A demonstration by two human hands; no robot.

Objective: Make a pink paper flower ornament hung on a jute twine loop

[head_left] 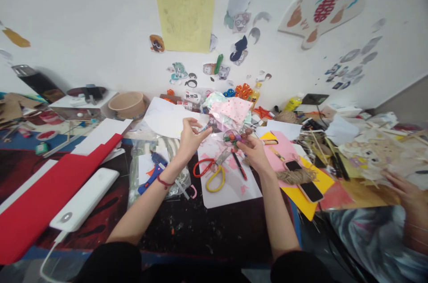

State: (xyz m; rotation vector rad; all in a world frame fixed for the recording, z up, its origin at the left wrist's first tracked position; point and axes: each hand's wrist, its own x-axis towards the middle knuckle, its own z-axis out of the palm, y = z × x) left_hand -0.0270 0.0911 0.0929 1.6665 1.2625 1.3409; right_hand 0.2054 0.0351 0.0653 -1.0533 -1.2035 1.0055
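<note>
My right hand (252,151) is closed around a bunch of small, rounded, bead-like pieces (233,137) in red, green, purple and brown. To its left, my left hand (190,138) is raised with thumb and fingers curved toward each other; a small clear or bluish glint shows between them, too blurred to name. Below the hands, scissors (216,169) with one red and one yellow handle lie on a white sheet (217,198), alongside a dark red-and-black pen (240,166). A pink dotted cloth (232,111) sits just behind the hands.
A blue glue gun (154,176) lies on a clear bag by my left forearm. Further left are a white power bank (85,198) and a red sheet (56,198). At right, twine (294,176) and phones (310,190) rest on coloured paper; another person's hand (401,187) is beyond.
</note>
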